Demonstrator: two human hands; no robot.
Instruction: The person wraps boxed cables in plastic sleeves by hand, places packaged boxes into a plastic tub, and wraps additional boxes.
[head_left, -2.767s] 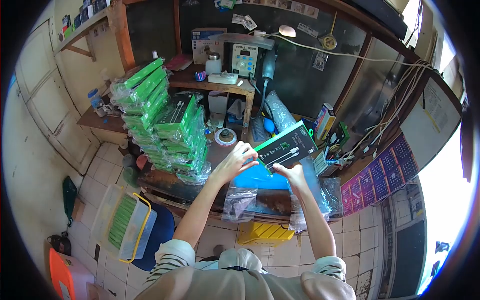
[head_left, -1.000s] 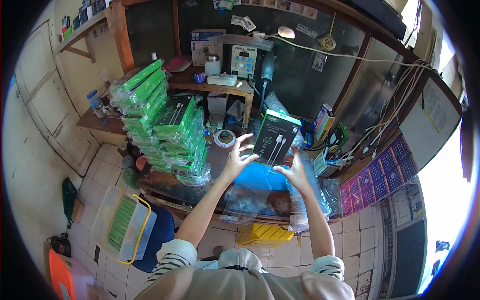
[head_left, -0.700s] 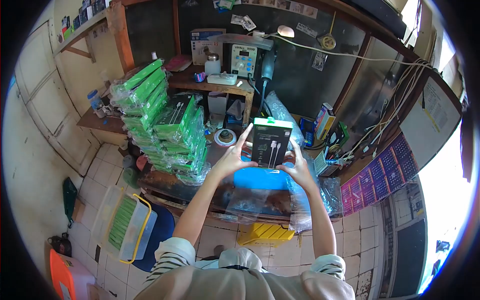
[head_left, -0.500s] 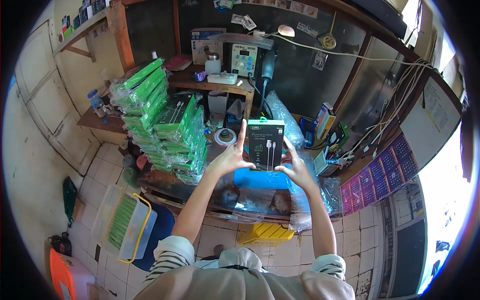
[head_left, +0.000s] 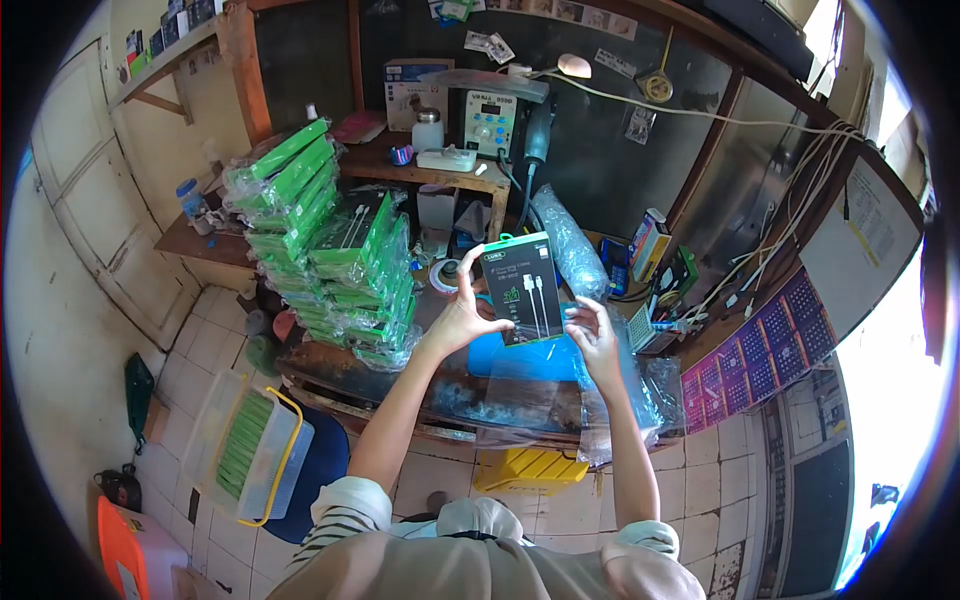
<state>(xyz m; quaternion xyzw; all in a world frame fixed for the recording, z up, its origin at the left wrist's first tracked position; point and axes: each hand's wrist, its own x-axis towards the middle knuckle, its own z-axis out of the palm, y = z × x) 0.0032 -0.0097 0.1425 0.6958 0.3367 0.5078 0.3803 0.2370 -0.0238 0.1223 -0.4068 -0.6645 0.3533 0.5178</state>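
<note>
A black cable box (head_left: 522, 290) with a green top edge and a picture of white charging cables stands tilted above the desk. My left hand (head_left: 462, 318) grips its left side, thumb along the lower front and index finger up the edge. Just off the box's lower right edge is my right hand (head_left: 597, 345), its fingers loosely bent and apart, with nothing visible in them. Beneath the hands lie a blue mat (head_left: 490, 356) and clear plastic film (head_left: 520, 400). To the left stand stacks of green-edged boxes in clear plastic (head_left: 350, 250).
A soldering station (head_left: 489, 122) sits on the raised shelf at the back. Rolled bubble wrap (head_left: 570, 245) and a pen basket (head_left: 648, 328) are at the right. On the floor are a clear bin (head_left: 228, 440) with green items and a yellow stool (head_left: 530, 468).
The box has gone from upright to tilted, its top leaning left. My right hand has come off its right edge, and my left hand has shifted slightly left with the box.
</note>
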